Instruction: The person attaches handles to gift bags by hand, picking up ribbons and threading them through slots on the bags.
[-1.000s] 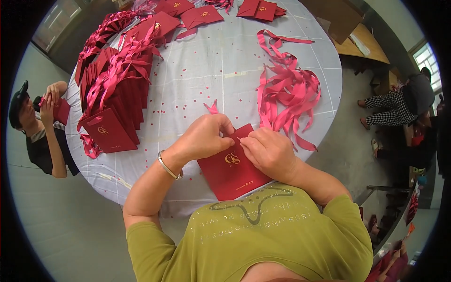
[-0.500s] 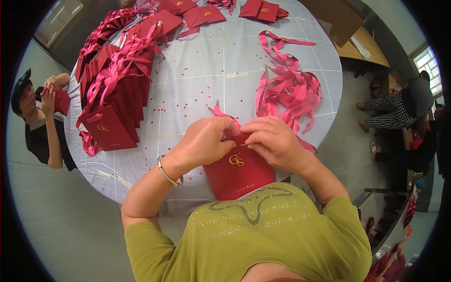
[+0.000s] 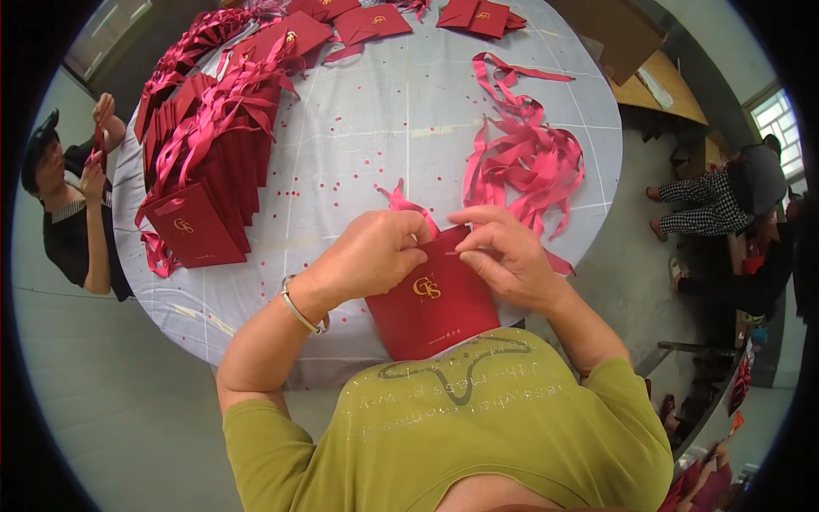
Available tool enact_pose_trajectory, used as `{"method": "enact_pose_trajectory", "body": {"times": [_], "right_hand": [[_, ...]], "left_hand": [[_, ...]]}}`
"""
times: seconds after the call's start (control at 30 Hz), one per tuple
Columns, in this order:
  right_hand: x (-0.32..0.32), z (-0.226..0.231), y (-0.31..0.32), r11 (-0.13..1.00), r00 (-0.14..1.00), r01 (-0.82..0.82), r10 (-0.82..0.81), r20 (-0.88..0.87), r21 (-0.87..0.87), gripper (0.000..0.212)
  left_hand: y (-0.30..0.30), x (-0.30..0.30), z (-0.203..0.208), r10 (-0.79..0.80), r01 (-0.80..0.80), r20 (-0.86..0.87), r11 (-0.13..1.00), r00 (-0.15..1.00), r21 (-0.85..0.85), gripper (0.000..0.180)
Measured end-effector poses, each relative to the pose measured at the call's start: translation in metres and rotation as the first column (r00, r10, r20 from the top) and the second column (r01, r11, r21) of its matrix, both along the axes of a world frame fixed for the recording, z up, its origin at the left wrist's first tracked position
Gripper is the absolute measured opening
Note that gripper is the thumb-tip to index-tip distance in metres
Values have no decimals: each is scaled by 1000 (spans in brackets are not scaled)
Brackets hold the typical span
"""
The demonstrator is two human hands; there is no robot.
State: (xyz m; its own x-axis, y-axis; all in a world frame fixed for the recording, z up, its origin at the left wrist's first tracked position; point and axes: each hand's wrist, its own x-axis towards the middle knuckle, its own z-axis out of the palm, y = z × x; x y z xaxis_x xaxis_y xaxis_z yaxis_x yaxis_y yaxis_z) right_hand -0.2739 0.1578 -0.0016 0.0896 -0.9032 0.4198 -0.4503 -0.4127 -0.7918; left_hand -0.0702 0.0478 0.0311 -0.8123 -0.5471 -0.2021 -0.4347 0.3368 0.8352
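A flat red paper gift bag (image 3: 439,311) with a gold emblem rests against the table edge in front of my chest. My left hand (image 3: 380,256) pinches its upper left edge, the thumb on the front panel. A pink ribbon (image 3: 403,201) sticks out beyond these fingers. At the upper right corner of the bag, my right hand (image 3: 510,260) has its thumb and curled fingertips on the top edge. Whether a ribbon end lies between those fingertips is too small to tell.
Finished-looking red bags with ribbon handles (image 3: 205,154) stand packed at the left. Loose pink ribbons (image 3: 529,166) lie in a heap at the right. Flat red bags (image 3: 478,17) lie at the far side. Small red paper dots dot the white tablecloth (image 3: 358,119). A co-worker (image 3: 72,188) handles something red at the left.
My right hand's fingers have lifted and spread slightly at the bag's top edge, baring more of its corner. My left hand keeps its pinch. The co-worker at the left has raised their hands.
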Motion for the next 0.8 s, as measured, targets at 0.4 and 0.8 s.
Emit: {"method": "enact_pose_trajectory", "body": {"times": [0.4, 0.8], "right_hand": [[2, 1, -4, 966, 971, 21, -80, -225, -256, 20], [14, 8, 0, 938, 886, 102, -237, -400, -330, 19]], "left_hand": [[-4, -3, 5, 10, -19, 25, 918, 1000, 397, 10], [-1, -6, 3, 65, -78, 47, 918, 997, 390, 6]]}}
